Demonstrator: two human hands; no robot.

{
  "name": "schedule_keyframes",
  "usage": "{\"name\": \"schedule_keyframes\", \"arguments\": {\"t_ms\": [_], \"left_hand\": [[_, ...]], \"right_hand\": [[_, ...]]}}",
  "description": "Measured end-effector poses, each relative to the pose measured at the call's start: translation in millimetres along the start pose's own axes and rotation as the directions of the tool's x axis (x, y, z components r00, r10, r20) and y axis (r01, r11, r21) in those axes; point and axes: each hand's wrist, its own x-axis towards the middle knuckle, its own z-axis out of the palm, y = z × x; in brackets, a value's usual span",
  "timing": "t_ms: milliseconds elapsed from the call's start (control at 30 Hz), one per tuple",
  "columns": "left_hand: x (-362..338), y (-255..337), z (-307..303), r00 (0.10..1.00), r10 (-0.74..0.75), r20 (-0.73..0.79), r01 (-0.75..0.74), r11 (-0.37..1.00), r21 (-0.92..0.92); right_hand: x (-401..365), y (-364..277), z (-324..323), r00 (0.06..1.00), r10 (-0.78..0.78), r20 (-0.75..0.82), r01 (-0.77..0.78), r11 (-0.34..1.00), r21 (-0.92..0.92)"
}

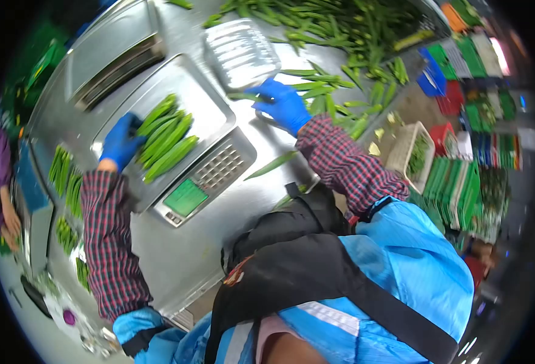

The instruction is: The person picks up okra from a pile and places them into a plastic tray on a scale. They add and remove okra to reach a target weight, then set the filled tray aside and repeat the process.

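Observation:
A bunch of okra pods [167,142] lies side by side on the metal pan [203,91] of a digital scale. My left hand [120,142], in a blue glove, is at the left ends of these pods, its fingers curled against them. My right hand [284,107], also blue-gloved, is beyond the pan's right edge. Between its fingertips is a single green okra pod [243,96]. The scale's keypad [222,164] and lit green display [185,197] face me. One loose okra pod [271,165] rests on the steel table, right of the keypad.
A large okra heap [352,30] covers the far right of the table. A clear plastic tray [242,53] and another metal scale [112,51] stand at the back. Small okra bunches [67,182] lie at left, near another person's hand [10,221]. Crates [452,188] stand at right.

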Motion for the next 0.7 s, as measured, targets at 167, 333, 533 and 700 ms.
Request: {"name": "schedule_keyframes", "arguments": {"t_ms": [167,333,533,700], "left_hand": [[8,-1,-8,0.998,-0.043,0.049,0.039,0.996,0.081],[15,-33,-1,0.998,-0.056,0.023,0.058,0.992,-0.111],[11,-13,-15,0.990,-0.121,0.073,0.130,0.983,-0.130],[-12,-13,-17,0.995,0.027,-0.096,-0.046,0.978,-0.203]], "right_hand": [[-79,43,6,0.996,0.032,-0.078,-0.045,0.985,-0.169],[-100,77,-49,0.903,0.386,-0.188,-0.397,0.918,-0.024],[-88,188,-113,0.749,0.596,-0.289,-0.626,0.780,-0.013],[-82,199,-128,0.867,0.301,-0.397,-0.402,0.894,-0.199]]}}
